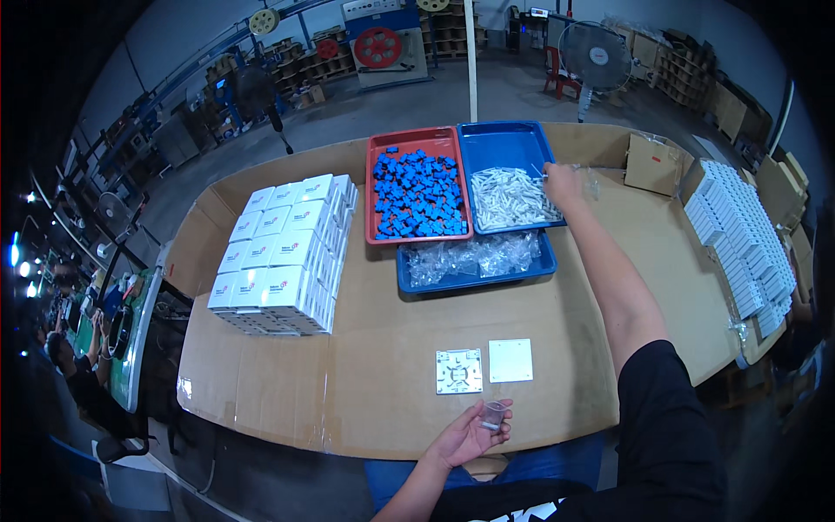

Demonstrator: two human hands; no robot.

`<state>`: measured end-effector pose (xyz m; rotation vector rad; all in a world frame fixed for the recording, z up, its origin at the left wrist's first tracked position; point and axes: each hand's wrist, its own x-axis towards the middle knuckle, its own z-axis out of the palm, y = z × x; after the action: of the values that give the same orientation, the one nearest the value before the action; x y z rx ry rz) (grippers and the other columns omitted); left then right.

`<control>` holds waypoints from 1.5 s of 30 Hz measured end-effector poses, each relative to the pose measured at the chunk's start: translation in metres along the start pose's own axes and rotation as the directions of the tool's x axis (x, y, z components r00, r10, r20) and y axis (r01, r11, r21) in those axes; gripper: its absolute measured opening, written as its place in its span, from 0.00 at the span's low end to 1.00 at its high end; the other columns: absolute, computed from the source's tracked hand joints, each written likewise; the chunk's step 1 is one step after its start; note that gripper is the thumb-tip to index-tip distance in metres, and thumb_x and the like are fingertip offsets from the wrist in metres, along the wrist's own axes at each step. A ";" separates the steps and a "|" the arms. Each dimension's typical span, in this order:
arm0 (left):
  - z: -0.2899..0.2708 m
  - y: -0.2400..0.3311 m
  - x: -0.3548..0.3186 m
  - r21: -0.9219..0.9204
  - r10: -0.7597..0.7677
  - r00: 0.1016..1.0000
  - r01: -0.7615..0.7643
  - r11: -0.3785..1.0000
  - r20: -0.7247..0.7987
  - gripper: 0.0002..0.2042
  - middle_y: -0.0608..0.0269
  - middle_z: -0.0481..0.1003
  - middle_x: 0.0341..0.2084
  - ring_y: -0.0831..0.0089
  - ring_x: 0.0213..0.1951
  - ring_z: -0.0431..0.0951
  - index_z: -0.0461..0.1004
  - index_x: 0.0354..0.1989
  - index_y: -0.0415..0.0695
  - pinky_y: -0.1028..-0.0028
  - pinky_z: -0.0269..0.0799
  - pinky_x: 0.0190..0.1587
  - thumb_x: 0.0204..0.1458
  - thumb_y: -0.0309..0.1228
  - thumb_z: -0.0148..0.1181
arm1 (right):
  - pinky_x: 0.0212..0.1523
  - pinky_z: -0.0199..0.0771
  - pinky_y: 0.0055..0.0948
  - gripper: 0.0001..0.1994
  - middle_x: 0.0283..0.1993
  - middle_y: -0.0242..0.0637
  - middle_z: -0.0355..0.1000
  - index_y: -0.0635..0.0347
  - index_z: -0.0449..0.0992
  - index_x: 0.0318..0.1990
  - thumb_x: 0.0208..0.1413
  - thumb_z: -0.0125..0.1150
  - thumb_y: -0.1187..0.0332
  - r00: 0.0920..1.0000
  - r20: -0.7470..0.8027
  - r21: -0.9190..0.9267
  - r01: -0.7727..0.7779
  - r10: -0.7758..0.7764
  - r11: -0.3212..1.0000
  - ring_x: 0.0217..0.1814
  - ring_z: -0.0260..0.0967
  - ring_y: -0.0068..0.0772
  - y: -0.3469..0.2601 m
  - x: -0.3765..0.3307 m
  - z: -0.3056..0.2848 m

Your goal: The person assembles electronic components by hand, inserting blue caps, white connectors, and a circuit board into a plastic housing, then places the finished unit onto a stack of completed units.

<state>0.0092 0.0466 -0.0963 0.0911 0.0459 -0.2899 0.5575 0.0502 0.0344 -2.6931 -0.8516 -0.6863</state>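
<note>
A: Start big. What sits on the cardboard-covered table (374,383)?

B: A block of white boxes (283,257) on the left, more white boxes (739,244) in rows on the right. In the middle, a red tray (372,187) of small blue parts (417,193), a blue tray (500,139) of white parts (509,198), and a second blue tray (409,280) of clear bags (470,257).

A: And the hands?

B: The right hand (564,181) is stretched far out to the blue tray's right edge, just beside the white parts. Its fingers look curled, but I can't tell whether they've closed on one. The left hand (470,435) rests palm up near the table's front edge, fingers loosely cupped round a small clear bag (493,413).

A: Anything smaller?

B: A white base plate (458,371) and a plain white cover (511,360) side by side, just beyond the left hand.

A: How to do this well?

B: I'd say pinch a single white part cleanly so its neighbours stay put, and keep the bag's mouth up and open
</note>
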 end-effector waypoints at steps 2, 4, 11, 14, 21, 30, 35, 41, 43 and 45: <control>-0.001 0.000 0.000 0.002 -0.002 1.000 0.002 1.000 -0.019 0.30 0.56 0.74 0.53 0.61 0.53 0.76 0.60 0.72 0.37 0.62 0.72 0.61 0.72 0.50 0.45 | 0.50 0.75 0.52 0.08 0.43 0.44 0.82 0.52 0.83 0.41 0.54 0.63 0.70 1.000 0.011 -0.051 -0.006 0.006 0.999 0.49 0.80 0.49 -0.003 0.003 0.006; 0.000 0.000 0.000 -0.001 -0.012 1.000 0.012 1.000 -0.019 0.30 0.56 0.74 0.53 0.61 0.53 0.76 0.60 0.72 0.37 0.62 0.72 0.60 0.72 0.49 0.45 | 0.51 0.76 0.52 0.06 0.43 0.45 0.82 0.53 0.84 0.39 0.55 0.66 0.66 0.999 -0.010 -0.110 -0.053 0.052 0.993 0.49 0.81 0.49 -0.006 0.004 0.010; -0.002 0.002 0.000 -0.005 -0.033 0.999 0.033 0.999 -0.031 0.29 0.56 0.75 0.53 0.60 0.53 0.76 0.60 0.71 0.38 0.62 0.73 0.60 0.72 0.49 0.45 | 0.52 0.73 0.50 0.06 0.43 0.41 0.83 0.51 0.86 0.35 0.56 0.64 0.66 0.991 -0.004 -0.146 -0.133 0.134 0.980 0.50 0.80 0.45 -0.016 0.010 0.013; -0.001 0.002 0.001 -0.006 -0.033 0.999 0.033 0.999 -0.019 0.29 0.56 0.74 0.53 0.60 0.54 0.76 0.61 0.71 0.38 0.62 0.72 0.61 0.72 0.49 0.45 | 0.51 0.76 0.50 0.06 0.43 0.41 0.82 0.47 0.86 0.37 0.55 0.65 0.66 0.995 -0.013 -0.104 -0.097 0.096 0.990 0.48 0.81 0.48 -0.009 0.011 0.012; -0.004 0.001 0.001 0.000 -0.033 0.999 0.033 0.999 -0.018 0.29 0.56 0.74 0.54 0.60 0.55 0.75 0.60 0.72 0.38 0.62 0.71 0.62 0.72 0.49 0.46 | 0.56 0.73 0.52 0.06 0.47 0.38 0.81 0.45 0.86 0.37 0.58 0.63 0.65 0.988 0.124 -0.054 -0.088 0.094 0.995 0.56 0.77 0.45 -0.009 0.013 0.008; -0.006 0.002 0.001 0.007 -0.045 0.999 0.045 0.999 0.007 0.30 0.56 0.74 0.54 0.61 0.54 0.76 0.60 0.72 0.38 0.62 0.71 0.62 0.71 0.48 0.48 | 0.58 0.76 0.50 0.09 0.51 0.42 0.80 0.46 0.86 0.43 0.59 0.68 0.59 0.966 0.232 -0.024 -0.109 0.112 0.994 0.59 0.76 0.48 -0.004 0.015 0.004; -0.004 0.002 0.000 -0.012 -0.035 0.999 0.035 0.999 0.000 0.30 0.56 0.74 0.55 0.62 0.54 0.76 0.61 0.71 0.37 0.61 0.70 0.63 0.71 0.48 0.48 | 0.56 0.76 0.50 0.11 0.47 0.42 0.83 0.49 0.86 0.45 0.59 0.67 0.58 0.973 0.159 0.220 -0.201 0.169 0.955 0.55 0.78 0.51 0.000 0.005 0.004; 0.006 0.002 0.001 0.040 -0.020 0.999 0.022 0.999 -0.044 0.29 0.57 0.75 0.54 0.65 0.50 0.76 0.60 0.72 0.36 0.64 0.71 0.62 0.72 0.47 0.47 | 0.34 0.69 0.25 0.11 0.44 0.32 0.83 0.58 0.86 0.47 0.66 0.65 0.63 0.957 0.247 0.908 -0.284 0.154 0.307 0.32 0.71 0.23 0.002 -0.007 -0.025; 0.005 0.002 -0.002 0.036 -0.010 0.999 0.012 0.999 -0.042 0.29 0.57 0.75 0.53 0.64 0.50 0.77 0.60 0.72 0.36 0.64 0.71 0.62 0.72 0.47 0.46 | 0.31 0.61 0.17 0.12 0.42 0.27 0.81 0.62 0.84 0.50 0.68 0.63 0.64 0.942 0.329 0.941 -0.320 0.069 -0.109 0.29 0.60 0.12 -0.019 -0.025 -0.063; 0.005 0.003 0.001 0.040 -0.017 0.999 0.018 0.999 -0.029 0.29 0.56 0.75 0.53 0.64 0.50 0.77 0.60 0.72 0.35 0.64 0.71 0.62 0.72 0.47 0.46 | 0.31 0.61 0.17 0.13 0.43 0.27 0.80 0.60 0.81 0.55 0.68 0.63 0.65 0.929 0.369 0.906 -0.350 0.035 -0.239 0.29 0.60 0.12 -0.025 -0.042 -0.097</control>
<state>0.0112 0.0487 -0.0910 0.1346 0.0696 -0.3068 0.4771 0.0157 0.0992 -1.1627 -0.4829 0.4187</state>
